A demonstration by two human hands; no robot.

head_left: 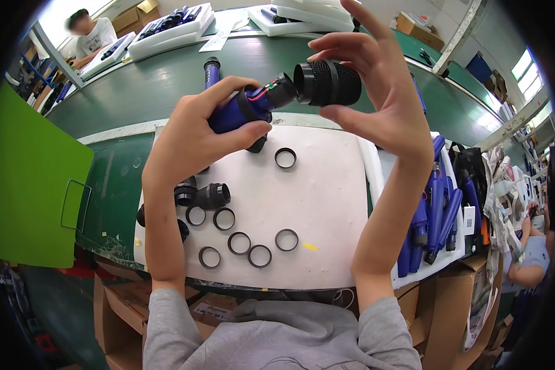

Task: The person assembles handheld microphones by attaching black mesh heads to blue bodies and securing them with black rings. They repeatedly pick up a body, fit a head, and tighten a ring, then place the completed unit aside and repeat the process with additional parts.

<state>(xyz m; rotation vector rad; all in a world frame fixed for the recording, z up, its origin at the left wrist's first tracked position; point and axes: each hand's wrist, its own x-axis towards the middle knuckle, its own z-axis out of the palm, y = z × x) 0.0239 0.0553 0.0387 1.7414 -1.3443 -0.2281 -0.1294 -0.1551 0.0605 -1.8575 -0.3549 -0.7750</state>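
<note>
- Head view: left hand (194, 139) grips blue mic body (237, 111), raised over far edge of white mat (327, 203).
- Right hand (376, 86) pinches black mesh head (328, 83) by fingertips, just beside the body's collar, wires showing between.
- Judgement: keep axes in line, tuck wires, then twist.
- Room: rings (240, 237) lie near-left; blue bodies (435, 209) crowd right edge; centre mat open.
</note>
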